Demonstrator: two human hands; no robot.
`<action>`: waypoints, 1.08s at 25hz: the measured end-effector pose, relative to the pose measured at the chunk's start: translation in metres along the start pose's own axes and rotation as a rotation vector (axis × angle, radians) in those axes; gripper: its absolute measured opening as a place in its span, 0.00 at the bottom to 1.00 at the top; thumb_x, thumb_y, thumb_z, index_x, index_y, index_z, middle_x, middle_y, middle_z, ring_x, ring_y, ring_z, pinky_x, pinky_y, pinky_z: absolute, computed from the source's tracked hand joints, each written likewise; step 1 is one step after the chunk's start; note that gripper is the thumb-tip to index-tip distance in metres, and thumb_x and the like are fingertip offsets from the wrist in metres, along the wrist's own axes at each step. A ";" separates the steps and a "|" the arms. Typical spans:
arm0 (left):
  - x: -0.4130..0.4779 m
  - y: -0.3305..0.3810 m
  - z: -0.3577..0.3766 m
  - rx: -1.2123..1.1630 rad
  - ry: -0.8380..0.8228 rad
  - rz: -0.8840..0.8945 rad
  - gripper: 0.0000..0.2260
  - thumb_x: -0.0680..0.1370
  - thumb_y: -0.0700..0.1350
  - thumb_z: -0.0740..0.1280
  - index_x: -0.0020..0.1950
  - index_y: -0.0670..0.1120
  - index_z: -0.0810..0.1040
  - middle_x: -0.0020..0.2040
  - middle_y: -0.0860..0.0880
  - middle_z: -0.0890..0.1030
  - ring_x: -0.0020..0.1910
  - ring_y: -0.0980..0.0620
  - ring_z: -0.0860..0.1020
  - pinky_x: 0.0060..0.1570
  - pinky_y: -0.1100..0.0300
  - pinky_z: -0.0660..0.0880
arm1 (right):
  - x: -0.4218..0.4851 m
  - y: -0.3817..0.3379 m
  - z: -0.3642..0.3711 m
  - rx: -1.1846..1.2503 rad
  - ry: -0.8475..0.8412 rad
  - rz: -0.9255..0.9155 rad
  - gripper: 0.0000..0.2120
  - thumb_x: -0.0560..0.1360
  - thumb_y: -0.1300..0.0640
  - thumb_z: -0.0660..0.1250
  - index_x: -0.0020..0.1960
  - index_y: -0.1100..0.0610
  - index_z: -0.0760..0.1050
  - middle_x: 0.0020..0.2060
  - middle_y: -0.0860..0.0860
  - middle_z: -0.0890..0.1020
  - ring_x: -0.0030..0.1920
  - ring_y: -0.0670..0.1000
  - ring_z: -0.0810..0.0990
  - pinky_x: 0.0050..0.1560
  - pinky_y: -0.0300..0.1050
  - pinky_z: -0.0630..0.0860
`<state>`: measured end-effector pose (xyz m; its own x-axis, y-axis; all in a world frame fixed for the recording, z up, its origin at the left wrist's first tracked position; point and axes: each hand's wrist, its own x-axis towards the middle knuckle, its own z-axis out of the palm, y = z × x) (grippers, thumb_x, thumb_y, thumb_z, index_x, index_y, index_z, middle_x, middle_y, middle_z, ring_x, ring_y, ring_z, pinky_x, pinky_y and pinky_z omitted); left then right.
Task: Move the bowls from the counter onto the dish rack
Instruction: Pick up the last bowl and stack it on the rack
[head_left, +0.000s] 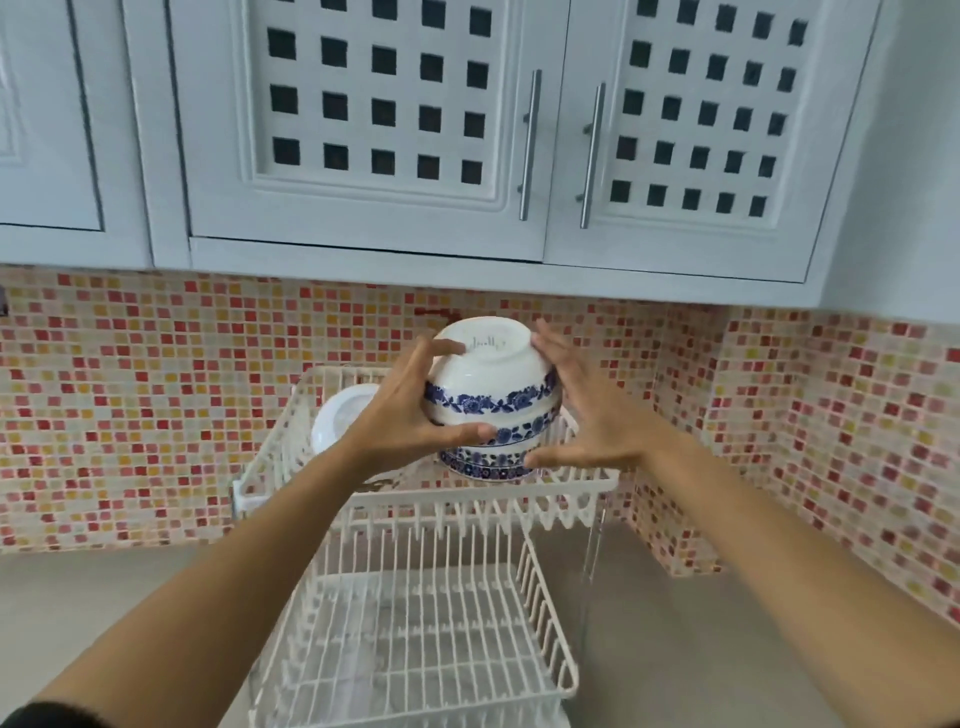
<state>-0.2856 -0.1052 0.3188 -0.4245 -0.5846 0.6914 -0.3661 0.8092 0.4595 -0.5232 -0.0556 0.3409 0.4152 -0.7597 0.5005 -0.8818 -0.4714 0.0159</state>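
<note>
A stack of upside-down white bowls with blue flower bands (493, 395) sits over the upper tier of a white wire dish rack (415, 499). My left hand (410, 410) grips the stack's left side, thumb under the middle bowl. My right hand (582, 415) is at the stack's right side with fingers spread; its fingertips touch the top bowl's foot and its thumb lies by the lowest bowl. Whether the stack rests on the rack wires I cannot tell.
A white plate (337, 415) stands on edge at the upper tier's left. The rack's lower tier (415, 639) is empty wire. A grey counter (104, 597) runs beneath, with a mosaic tile wall (156, 405) behind and cabinets (363, 130) overhead.
</note>
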 end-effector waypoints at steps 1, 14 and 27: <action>0.004 -0.002 0.011 0.017 0.006 0.007 0.32 0.61 0.65 0.72 0.59 0.65 0.59 0.66 0.50 0.66 0.61 0.50 0.69 0.57 0.57 0.74 | -0.001 0.008 0.004 0.017 -0.021 0.004 0.54 0.59 0.29 0.63 0.72 0.44 0.33 0.72 0.41 0.37 0.73 0.45 0.44 0.70 0.48 0.47; 0.025 -0.033 0.079 0.256 -0.185 -0.193 0.53 0.60 0.57 0.79 0.76 0.54 0.51 0.73 0.46 0.52 0.72 0.45 0.57 0.72 0.50 0.61 | 0.012 0.068 0.069 0.271 -0.175 0.165 0.60 0.61 0.32 0.72 0.75 0.44 0.33 0.77 0.44 0.41 0.77 0.47 0.44 0.76 0.55 0.54; 0.027 -0.047 0.091 0.418 -0.264 -0.210 0.60 0.61 0.56 0.79 0.77 0.44 0.39 0.73 0.42 0.49 0.75 0.39 0.52 0.74 0.46 0.58 | 0.018 0.068 0.079 0.178 -0.196 0.170 0.64 0.60 0.38 0.76 0.76 0.54 0.34 0.78 0.50 0.44 0.77 0.51 0.48 0.74 0.49 0.56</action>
<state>-0.3548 -0.1640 0.2649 -0.4808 -0.7699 0.4197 -0.7412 0.6125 0.2746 -0.5583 -0.1368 0.2827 0.3154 -0.8983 0.3060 -0.8965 -0.3878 -0.2143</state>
